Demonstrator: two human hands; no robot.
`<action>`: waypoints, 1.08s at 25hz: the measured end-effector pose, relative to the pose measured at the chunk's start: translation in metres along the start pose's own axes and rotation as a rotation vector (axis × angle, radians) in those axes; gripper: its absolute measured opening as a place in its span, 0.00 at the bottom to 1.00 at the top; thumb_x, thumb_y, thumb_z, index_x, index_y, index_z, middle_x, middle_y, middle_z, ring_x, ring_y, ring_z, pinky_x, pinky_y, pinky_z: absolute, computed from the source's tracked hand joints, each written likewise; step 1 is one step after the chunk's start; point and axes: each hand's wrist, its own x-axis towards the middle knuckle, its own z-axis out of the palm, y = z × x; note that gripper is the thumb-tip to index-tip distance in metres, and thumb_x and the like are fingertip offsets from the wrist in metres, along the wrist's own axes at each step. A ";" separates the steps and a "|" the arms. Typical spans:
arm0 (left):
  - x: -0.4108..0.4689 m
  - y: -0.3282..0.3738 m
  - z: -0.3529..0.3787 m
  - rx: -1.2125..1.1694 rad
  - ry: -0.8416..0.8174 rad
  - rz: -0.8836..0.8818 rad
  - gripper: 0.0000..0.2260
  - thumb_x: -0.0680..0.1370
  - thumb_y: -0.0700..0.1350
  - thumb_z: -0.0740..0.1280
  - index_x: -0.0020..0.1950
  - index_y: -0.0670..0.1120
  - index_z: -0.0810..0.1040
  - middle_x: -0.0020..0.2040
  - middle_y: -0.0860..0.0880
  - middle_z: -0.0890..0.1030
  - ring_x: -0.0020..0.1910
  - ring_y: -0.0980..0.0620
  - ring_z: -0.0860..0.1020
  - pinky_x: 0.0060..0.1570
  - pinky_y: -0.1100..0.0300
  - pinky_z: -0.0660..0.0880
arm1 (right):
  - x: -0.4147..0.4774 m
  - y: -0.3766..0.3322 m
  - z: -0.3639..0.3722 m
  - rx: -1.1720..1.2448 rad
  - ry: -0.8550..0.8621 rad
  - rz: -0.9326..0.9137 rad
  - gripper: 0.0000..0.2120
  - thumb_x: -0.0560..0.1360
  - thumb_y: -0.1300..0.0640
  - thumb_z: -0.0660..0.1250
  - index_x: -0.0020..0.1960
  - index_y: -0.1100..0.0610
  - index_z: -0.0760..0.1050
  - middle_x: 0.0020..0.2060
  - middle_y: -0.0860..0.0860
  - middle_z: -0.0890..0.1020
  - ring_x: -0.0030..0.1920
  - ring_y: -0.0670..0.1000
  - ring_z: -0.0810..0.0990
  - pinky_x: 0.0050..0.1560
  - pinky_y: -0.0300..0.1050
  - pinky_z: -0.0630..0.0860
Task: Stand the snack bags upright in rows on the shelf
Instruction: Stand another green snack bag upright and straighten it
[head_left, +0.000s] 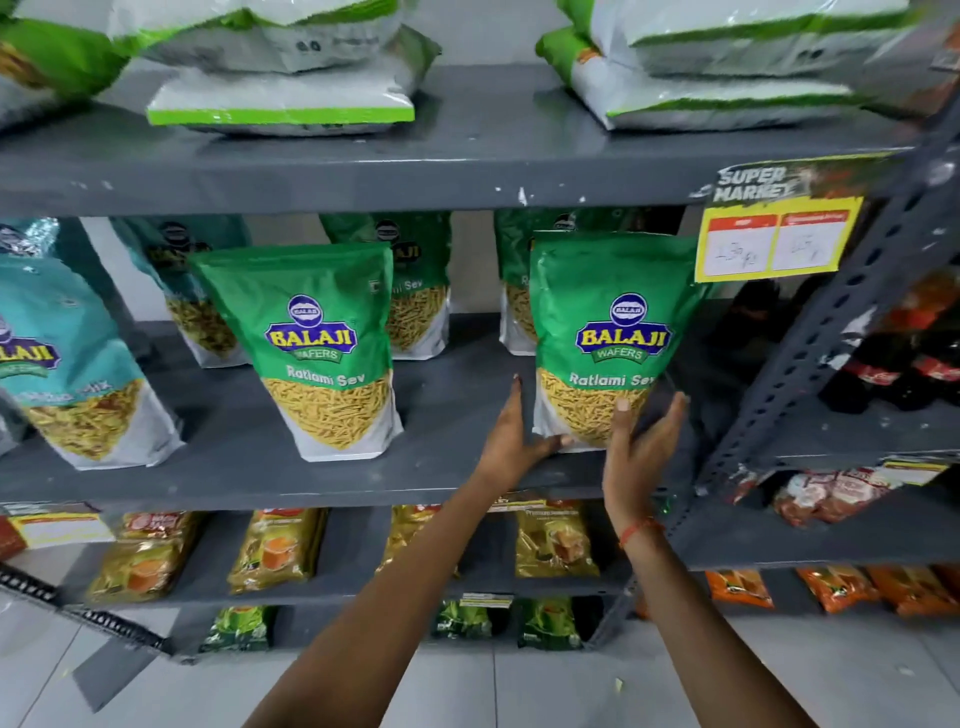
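A green Ratlami Sev snack bag (613, 332) stands upright at the right end of the grey middle shelf (457, 415). My left hand (511, 431) is against its lower left edge, thumb across the bottom front. My right hand (639, 447) clasps its lower right corner, thumb on the front and fingers past the edge. A second green bag (317, 353) stands upright at the shelf's front centre. Green bags (415, 291) stand in a back row behind both. A teal snack bag (67, 364) leans at the front left, another teal bag (192, 291) behind it.
A yellow price tag (779, 239) hangs from the upper shelf edge beside the held bag's top. A slotted grey upright (810, 364) runs down the right side. White-and-green sacks (280, 98) lie on the shelf above. Yellow packets (553, 540) fill the shelf below.
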 end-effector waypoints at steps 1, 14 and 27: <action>0.004 -0.003 0.005 -0.047 -0.053 -0.024 0.45 0.69 0.47 0.74 0.76 0.46 0.47 0.77 0.46 0.59 0.73 0.46 0.61 0.69 0.52 0.64 | 0.006 0.005 -0.006 0.087 -0.047 0.118 0.36 0.77 0.42 0.56 0.76 0.59 0.48 0.76 0.57 0.57 0.71 0.44 0.58 0.65 0.27 0.58; 0.006 -0.026 0.001 -0.146 -0.031 -0.089 0.29 0.72 0.48 0.72 0.68 0.47 0.63 0.67 0.46 0.74 0.64 0.46 0.73 0.63 0.51 0.72 | 0.015 0.033 -0.008 0.094 -0.344 0.175 0.26 0.71 0.37 0.62 0.64 0.49 0.67 0.57 0.48 0.79 0.56 0.44 0.78 0.52 0.40 0.74; -0.020 0.001 -0.016 -0.074 0.137 0.039 0.39 0.75 0.52 0.66 0.76 0.49 0.44 0.78 0.49 0.53 0.75 0.50 0.58 0.70 0.52 0.64 | -0.019 -0.014 0.019 -0.126 -0.055 -0.450 0.25 0.78 0.44 0.53 0.67 0.61 0.65 0.67 0.64 0.68 0.69 0.54 0.64 0.70 0.41 0.62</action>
